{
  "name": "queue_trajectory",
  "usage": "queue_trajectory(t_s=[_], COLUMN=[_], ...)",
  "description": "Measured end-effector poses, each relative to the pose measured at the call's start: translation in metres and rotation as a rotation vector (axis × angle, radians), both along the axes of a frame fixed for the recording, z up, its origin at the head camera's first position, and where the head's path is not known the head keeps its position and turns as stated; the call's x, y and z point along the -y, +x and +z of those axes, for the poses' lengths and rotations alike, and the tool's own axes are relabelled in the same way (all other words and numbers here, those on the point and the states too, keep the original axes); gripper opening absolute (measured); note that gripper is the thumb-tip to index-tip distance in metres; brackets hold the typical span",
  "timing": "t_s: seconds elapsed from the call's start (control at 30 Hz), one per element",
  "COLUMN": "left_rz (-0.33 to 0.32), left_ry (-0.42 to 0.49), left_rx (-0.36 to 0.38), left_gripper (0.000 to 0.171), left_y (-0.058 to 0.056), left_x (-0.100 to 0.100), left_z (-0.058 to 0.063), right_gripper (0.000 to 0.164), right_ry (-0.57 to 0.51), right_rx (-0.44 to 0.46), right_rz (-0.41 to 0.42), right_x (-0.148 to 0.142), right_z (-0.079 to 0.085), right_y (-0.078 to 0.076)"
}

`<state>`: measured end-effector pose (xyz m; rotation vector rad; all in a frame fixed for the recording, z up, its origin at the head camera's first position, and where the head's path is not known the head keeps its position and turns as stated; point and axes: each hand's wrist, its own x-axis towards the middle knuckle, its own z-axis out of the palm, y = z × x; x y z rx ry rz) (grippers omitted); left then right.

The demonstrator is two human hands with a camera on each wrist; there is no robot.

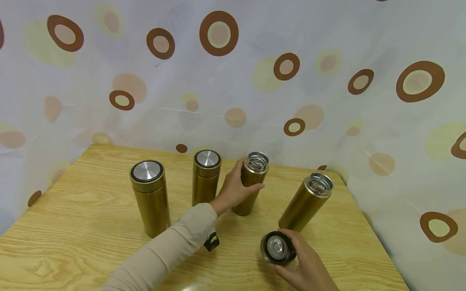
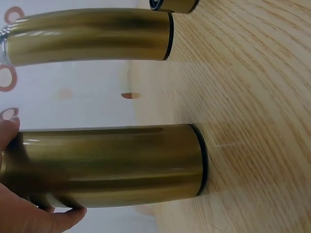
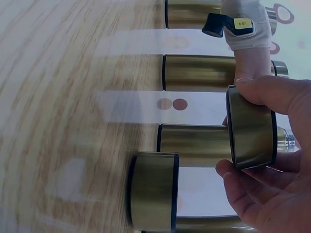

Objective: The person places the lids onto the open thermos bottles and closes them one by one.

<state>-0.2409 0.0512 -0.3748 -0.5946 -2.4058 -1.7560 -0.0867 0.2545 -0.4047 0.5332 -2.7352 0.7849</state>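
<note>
Nearest, a creased, matte beige sleeve (image 1: 160, 256) leads to the left hand (image 1: 236, 186), curled round an uncapped flask (image 1: 247, 200), a glossy gold cylinder with a threaded, silvery mouth, upright on the wood-grained table (image 1: 73, 210); the right hand (image 1: 309, 260) pinches a squat, gold-sided lid (image 1: 277, 247) by its edge, concentric metallic underside exposed; a second lid (image 3: 154, 191) rests on the table; another open flask (image 1: 302, 208) stands to the right, two capped flasks (image 1: 151, 208) with brushed-metal discs to the left
</note>
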Motion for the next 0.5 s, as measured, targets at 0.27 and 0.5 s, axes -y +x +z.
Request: queue_trajectory(t_s=[0.27,0.5], left_rz=[0.003,0.01], left_ry=[0.003,-0.002], left_rx=[-0.015,-0.026], left_gripper=[0.087,0.087], left_y=[-0.0016,-0.0018], left_x=[-0.0002,0.0005], left_z=[-0.0024,-0.0049], right_gripper=[0.075,0.072], right_ry=[0.021,-0.109], right_rx=[-0.04,0.042], right_rz=[0.002,0.065], right_x=[-0.0023,-0.0032], right_z=[-0.0002,0.0047], right_y=[-0.0014,-0.0024])
